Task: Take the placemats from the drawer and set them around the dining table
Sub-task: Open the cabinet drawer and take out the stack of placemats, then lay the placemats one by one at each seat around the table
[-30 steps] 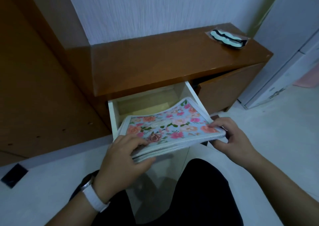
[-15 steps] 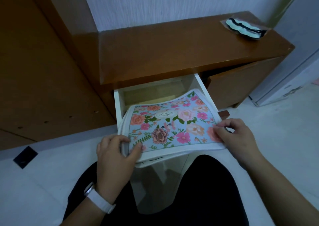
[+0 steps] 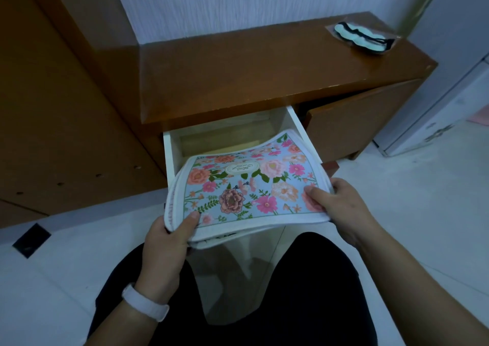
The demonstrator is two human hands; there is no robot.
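Clearly lifted, the stack of floral placemats (image 3: 246, 187) is held above the front of the open white drawer (image 3: 169, 158), its far edge curling over the drawer's interior and its near edge out past the drawer front. The top mat shows pink and peach flowers on pale blue inside a white border, with a small oval label near its far side; edges of further mats show beneath it at the left and near sides. The left hand (image 3: 165, 242) grasps the stack's near left corner, thumb pressed on top and fingers underneath. The right hand (image 3: 341, 208) grips the near right corner the same way, thumb on the printed face. A white wristband (image 3: 145, 306) circles the left wrist. The drawer projects from a low brown wooden cabinet (image 3: 264, 75), whose right-hand door (image 3: 354, 123) stands ajar. On the cabinet top, far right, lies a pale sleep mask in clear wrapping (image 3: 362, 37). Dark-trousered knees (image 3: 312, 292) sit on the light floor.
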